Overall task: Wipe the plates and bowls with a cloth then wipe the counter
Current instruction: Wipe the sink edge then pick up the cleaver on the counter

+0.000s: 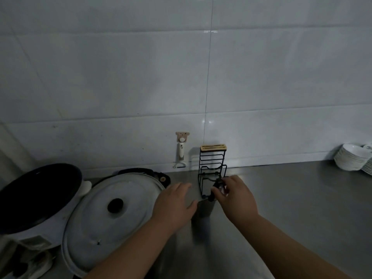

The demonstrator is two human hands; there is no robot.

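Note:
A stack of white bowls [351, 159] with plates [367, 167] behind it stands at the far right of the steel counter [291, 198], against the wall. No cloth is in view. My right hand [235, 198] grips the dark handle of a cleaver [203, 209] just in front of a black wire knife rack [211, 170]. The cleaver's blade points down toward the counter. My left hand [174, 204] lies flat beside the blade with fingers straight, its thumb at the blade's left edge.
A large round pot lid [108, 216] lies at the left, partly under my left forearm. A white rice cooker [38, 200] with a dark inner pot stands at the far left. A peeler [180, 158] hangs from a wall hook.

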